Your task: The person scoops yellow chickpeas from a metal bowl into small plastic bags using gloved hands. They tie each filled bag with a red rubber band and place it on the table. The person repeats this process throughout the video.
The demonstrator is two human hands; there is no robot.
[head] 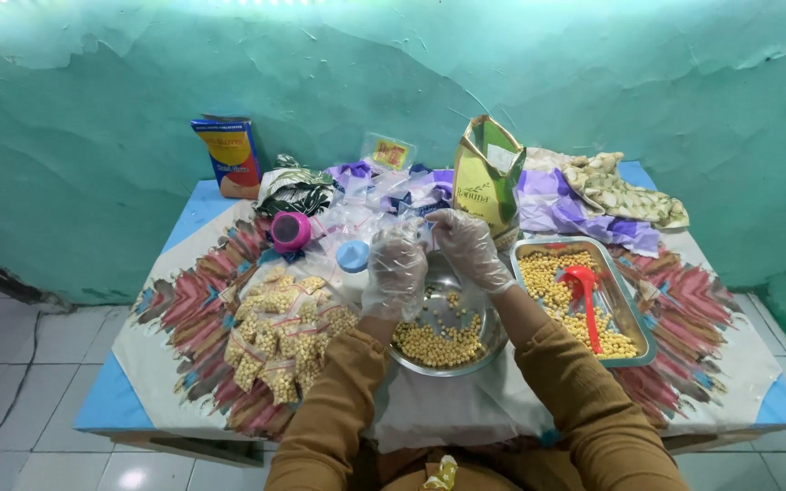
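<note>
Rough teal plaster, cracked and peeling, backs a blue table [120, 400] draped with a white cloth [175, 300] printed in zigzag reds, browns and blues, set on pale floor tiles. At the far edge lie a heap of crumpled lilac and clear plastic [557, 205], a folded leaf-print fabric [625, 191], an upright green-and-yellow pouch [487, 173] with its top torn open, and a blue-and-orange box [229, 155] leaning on the wall. On the right, a rectangular steel tray [634, 314] holds round yellow-beige pellets and a red plastic scoop [584, 300]. Centre front, a round steel bowl [493, 341] is partly filled with the same pellets [438, 345]. To its left sits a pile of small clear packets [279, 341], each stuffed with pellets. Behind the pile stand a pink cup [289, 231] on its side and a pale blue lid [353, 255]. Both arms wear mustard sleeves and thin, crinkled clear gloves. The left hand [395, 273] and right hand [468, 247] meet just above the bowl's far rim, fingers curled together, pinching a small clear bag [425, 229] between them; the bag hangs over the bowl, its contents too small to tell.
</note>
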